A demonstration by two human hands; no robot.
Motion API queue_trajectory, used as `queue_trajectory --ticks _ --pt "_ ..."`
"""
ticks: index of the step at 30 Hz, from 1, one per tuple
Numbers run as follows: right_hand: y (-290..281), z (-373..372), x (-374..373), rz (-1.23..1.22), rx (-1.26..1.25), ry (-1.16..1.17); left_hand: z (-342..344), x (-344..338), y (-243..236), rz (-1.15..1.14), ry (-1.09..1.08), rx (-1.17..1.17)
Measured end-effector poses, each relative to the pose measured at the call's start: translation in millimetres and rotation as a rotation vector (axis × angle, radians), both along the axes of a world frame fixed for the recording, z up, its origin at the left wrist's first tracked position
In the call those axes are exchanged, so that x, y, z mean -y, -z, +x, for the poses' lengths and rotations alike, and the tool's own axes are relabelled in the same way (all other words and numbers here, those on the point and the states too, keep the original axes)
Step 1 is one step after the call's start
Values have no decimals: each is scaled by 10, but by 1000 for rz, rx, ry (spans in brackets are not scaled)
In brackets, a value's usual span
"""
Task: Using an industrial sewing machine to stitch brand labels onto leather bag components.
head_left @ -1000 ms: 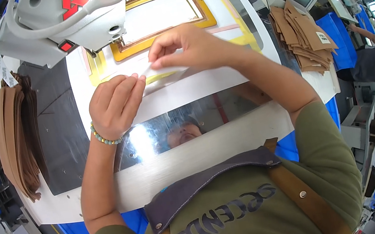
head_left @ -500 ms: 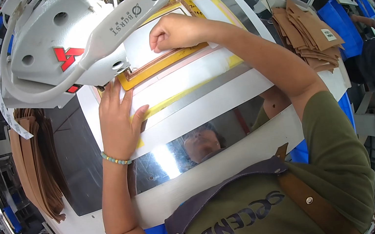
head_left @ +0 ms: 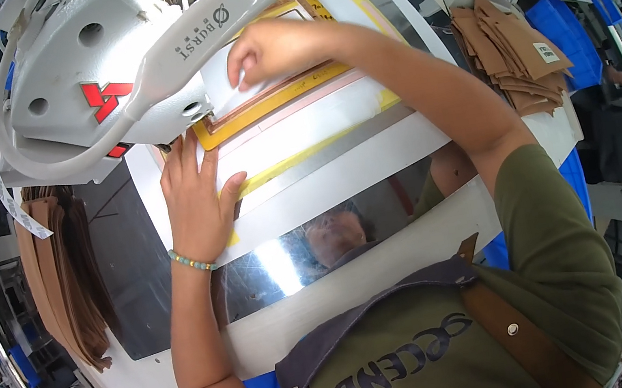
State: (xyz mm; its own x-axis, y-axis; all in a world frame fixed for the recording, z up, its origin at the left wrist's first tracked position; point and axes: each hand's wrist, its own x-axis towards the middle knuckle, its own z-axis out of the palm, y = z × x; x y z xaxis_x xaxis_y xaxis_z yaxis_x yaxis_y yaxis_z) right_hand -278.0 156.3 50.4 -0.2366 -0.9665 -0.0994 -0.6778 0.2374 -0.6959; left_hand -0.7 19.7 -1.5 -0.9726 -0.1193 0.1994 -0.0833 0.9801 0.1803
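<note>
Although the yellow frame (head_left: pixel 271 103) already lies at upper centre, the left hand (head_left: pixel 197 201) splayed beside its corner, the right hand (head_left: pixel 272 51) pinches an unreleased, blurred white piece (head_left: pixel 241 77).

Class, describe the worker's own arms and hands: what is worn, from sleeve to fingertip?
Short olive-green sleeves, with bare forearms below. The left hand has a beaded bracelet, blue-green and yellowish, at its wrist; the right hand, slightly blurred, shows none. Neither wears a glove.
</note>
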Motion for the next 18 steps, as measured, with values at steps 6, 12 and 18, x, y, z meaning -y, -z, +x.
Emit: queue_trajectory --ticks 6,12,18 --pt "-189 -566 -362 6 -24 82 8 8 0 -51 -24 -1" --pt "-132 -488 -644 127 -197 20 15 6 49 -47 -37 1" --pt "-195 -392 -728 152 -220 26 14 -9 30 -54 -35 23"
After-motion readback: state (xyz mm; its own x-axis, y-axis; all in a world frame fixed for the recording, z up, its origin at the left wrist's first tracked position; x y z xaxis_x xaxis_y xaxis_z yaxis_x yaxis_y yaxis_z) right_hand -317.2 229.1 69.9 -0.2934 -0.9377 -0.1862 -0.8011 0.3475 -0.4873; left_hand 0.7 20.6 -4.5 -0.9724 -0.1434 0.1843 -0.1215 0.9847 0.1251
